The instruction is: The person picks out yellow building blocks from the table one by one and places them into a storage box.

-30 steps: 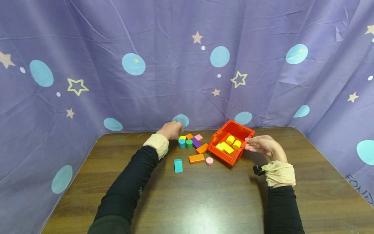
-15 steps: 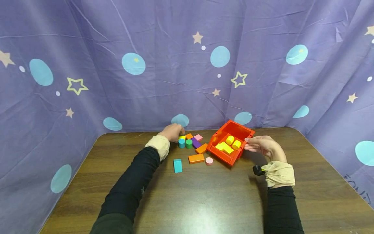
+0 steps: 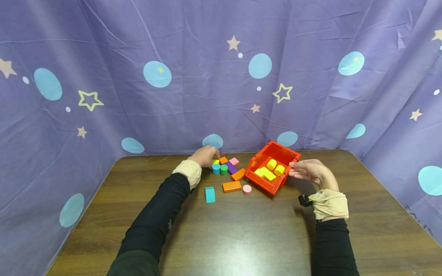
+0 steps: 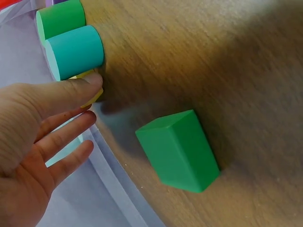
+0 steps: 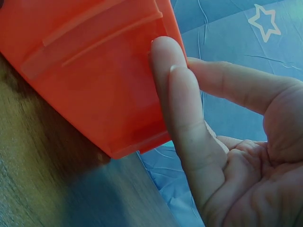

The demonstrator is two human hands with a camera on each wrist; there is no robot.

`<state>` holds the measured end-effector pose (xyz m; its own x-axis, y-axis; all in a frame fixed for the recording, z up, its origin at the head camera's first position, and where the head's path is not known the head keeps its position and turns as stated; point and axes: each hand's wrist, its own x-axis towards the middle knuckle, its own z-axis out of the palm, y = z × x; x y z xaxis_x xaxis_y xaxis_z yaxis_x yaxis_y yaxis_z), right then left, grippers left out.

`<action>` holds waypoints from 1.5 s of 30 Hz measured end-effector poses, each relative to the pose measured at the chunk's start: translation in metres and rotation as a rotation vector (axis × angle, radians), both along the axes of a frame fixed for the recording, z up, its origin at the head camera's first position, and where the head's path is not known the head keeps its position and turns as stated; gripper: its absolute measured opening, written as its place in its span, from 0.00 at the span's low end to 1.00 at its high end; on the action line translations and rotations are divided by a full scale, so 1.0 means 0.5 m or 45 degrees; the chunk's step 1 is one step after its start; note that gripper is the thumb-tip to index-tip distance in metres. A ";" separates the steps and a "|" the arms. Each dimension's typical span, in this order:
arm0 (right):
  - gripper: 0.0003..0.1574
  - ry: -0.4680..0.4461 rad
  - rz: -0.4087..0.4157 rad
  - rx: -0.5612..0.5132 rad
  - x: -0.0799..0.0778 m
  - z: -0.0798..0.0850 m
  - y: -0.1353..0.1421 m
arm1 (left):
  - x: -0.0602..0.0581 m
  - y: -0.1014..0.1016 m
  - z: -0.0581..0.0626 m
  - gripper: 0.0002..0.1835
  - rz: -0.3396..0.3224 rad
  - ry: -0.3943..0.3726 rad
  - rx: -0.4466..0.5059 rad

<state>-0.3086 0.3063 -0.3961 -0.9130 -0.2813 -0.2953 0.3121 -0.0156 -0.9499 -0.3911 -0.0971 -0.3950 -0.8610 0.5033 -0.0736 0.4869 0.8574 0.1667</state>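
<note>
My left hand (image 3: pixel 203 156) is at the back of the table, left of a cluster of blocks. Its thumb and a mostly hidden finger pinch a small yellow block (image 4: pixel 96 98), partly covered by the thumb. Close by stand a blue cylinder (image 4: pixel 75 53) and a green cylinder (image 4: pixel 61 20). A green block (image 4: pixel 177 151) lies apart from the fingers; in the head view the arm hides it. My right hand (image 3: pixel 312 172) holds the right wall of a red bin (image 3: pixel 264 186), thumb at the rim and fingers outside. Several yellow blocks (image 3: pixel 270 175) lie inside the bin.
Between left hand and bin lie a purple block (image 3: pixel 231 168), a pink block (image 3: pixel 234 161) and orange blocks (image 3: pixel 238 174). Nearer are another orange block (image 3: pixel 231 187), a pink disc (image 3: pixel 246 189) and a light-blue block (image 3: pixel 210 194). A patterned curtain (image 3: pixel 186 115) hangs behind the table (image 3: pixel 241 230).
My left hand has moved slightly right and down onto the yellow block, and its fingers have closed on it. The right hand and the bin have stayed in place.
</note>
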 end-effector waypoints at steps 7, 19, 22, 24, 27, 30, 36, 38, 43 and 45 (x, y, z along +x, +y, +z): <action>0.10 -0.003 0.004 -0.020 -0.002 -0.002 0.001 | 0.000 -0.007 -0.004 0.14 -0.011 -0.001 0.035; 0.10 -0.006 0.005 -0.019 -0.004 -0.003 0.003 | 0.005 -0.025 -0.003 0.13 0.027 -0.010 0.063; 0.09 -0.005 0.004 -0.019 -0.004 -0.002 0.003 | 0.002 -0.028 -0.005 0.13 0.046 -0.013 0.069; 0.10 -0.009 0.003 -0.019 -0.003 -0.002 0.003 | 0.001 -0.031 -0.006 0.12 0.055 -0.016 0.071; 0.10 -0.012 0.006 -0.017 -0.002 -0.001 0.002 | -0.001 -0.035 -0.008 0.12 0.054 -0.019 0.074; 0.10 -0.012 0.009 -0.018 -0.002 0.000 0.002 | -0.001 -0.038 -0.008 0.12 0.043 -0.010 0.074; 0.10 -0.011 0.012 -0.015 -0.003 0.000 0.001 | 0.004 -0.044 -0.003 0.13 0.045 0.013 0.053; 0.09 -0.013 0.011 -0.008 -0.003 0.000 0.001 | 0.004 -0.045 0.002 0.14 0.061 0.018 0.051; 0.08 -0.008 0.017 0.014 -0.003 0.002 0.001 | 0.000 -0.045 0.020 0.05 0.058 0.047 0.058; 0.07 -0.003 0.021 0.020 -0.003 0.002 0.001 | -0.001 -0.043 0.028 0.04 0.045 0.066 0.066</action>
